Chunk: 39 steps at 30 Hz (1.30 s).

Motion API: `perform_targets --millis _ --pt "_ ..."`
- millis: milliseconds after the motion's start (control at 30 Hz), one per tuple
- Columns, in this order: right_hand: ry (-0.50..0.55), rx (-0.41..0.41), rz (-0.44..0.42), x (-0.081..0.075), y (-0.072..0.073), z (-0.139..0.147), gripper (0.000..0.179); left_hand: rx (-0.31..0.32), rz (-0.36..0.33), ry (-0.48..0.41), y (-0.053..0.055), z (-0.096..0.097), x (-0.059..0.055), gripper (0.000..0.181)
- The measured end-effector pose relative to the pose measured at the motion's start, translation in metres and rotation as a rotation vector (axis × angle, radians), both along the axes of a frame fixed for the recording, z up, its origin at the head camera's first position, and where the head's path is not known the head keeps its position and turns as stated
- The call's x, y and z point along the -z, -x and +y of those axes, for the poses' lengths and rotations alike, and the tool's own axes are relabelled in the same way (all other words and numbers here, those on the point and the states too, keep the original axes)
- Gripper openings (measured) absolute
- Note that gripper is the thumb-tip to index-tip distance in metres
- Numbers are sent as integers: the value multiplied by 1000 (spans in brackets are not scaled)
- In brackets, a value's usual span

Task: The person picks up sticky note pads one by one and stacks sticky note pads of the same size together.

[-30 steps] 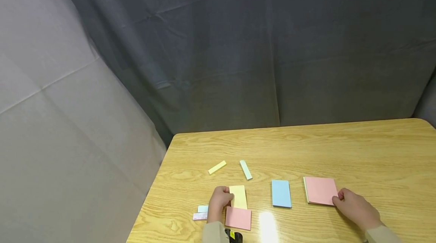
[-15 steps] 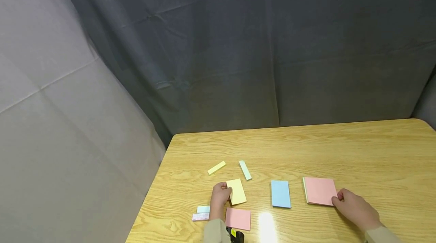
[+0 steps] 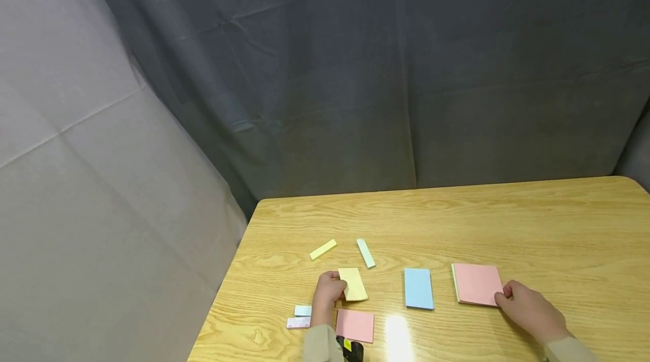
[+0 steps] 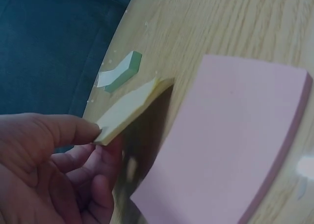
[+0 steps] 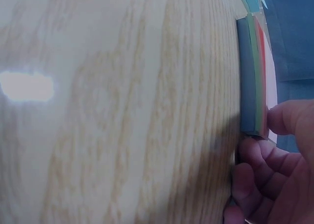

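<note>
My left hand (image 3: 329,288) pinches a small yellow sticky note pad (image 3: 354,285) by its left edge, thumb on top. In the left wrist view the yellow pad (image 4: 128,108) is tilted and raised, casting a shadow on the table. Just in front of it lies a pink sticky note pad (image 3: 355,326). On the right, my right hand (image 3: 530,308) grips the near right corner of a stack of square sticky note pads (image 3: 477,284), pink on top. Seen edge-on in the right wrist view, this stack (image 5: 254,76) shows dark, green and red layers.
A blue sticky note pad (image 3: 418,288) lies between the hands. Beyond the left hand are a yellow strip pad (image 3: 323,250) and a pale green strip pad (image 3: 365,253). A light blue pad (image 3: 303,310) and a patterned strip (image 3: 298,322) sit left of the left wrist.
My left hand has carried the yellow pad slightly away from me, off the pink pad's far edge, and its angle has shifted. The right hand stays on the stack's corner.
</note>
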State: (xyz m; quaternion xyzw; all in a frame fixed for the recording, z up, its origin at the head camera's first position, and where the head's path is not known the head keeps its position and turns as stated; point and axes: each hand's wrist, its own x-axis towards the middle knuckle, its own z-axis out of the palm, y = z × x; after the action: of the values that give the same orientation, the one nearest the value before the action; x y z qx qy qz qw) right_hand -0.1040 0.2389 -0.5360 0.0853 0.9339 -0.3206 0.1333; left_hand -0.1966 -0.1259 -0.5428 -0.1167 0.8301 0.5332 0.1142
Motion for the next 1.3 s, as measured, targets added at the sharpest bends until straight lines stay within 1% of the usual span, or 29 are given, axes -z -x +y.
perform_targets --millis 100,433,667,800,900,1100,1200,1300 --pt "-4 0 1 0 0 0 25 3 -11 -35 2 1 0 32" --pt "2 5 -3 3 1 0 27 32 -14 -85 -1 6 -14 47" --pt "8 -3 -13 9 2 3 30 39 8 -130 3 13 -19 43" --pt "16 -4 -14 9 2 4 30 44 0 -152 3 17 -23 41" --pt "13 -5 -13 7 2 3 31 59 -9 -148 4 20 -24 42" --pt "6 -9 -9 5 2 3 30 94 1 -144 6 24 -29 42" --pt "11 -14 -5 7 2 3 31 99 2 -148 5 26 -33 41" --pt "14 -19 -2 9 2 4 32 101 4 -146 5 28 -35 40"
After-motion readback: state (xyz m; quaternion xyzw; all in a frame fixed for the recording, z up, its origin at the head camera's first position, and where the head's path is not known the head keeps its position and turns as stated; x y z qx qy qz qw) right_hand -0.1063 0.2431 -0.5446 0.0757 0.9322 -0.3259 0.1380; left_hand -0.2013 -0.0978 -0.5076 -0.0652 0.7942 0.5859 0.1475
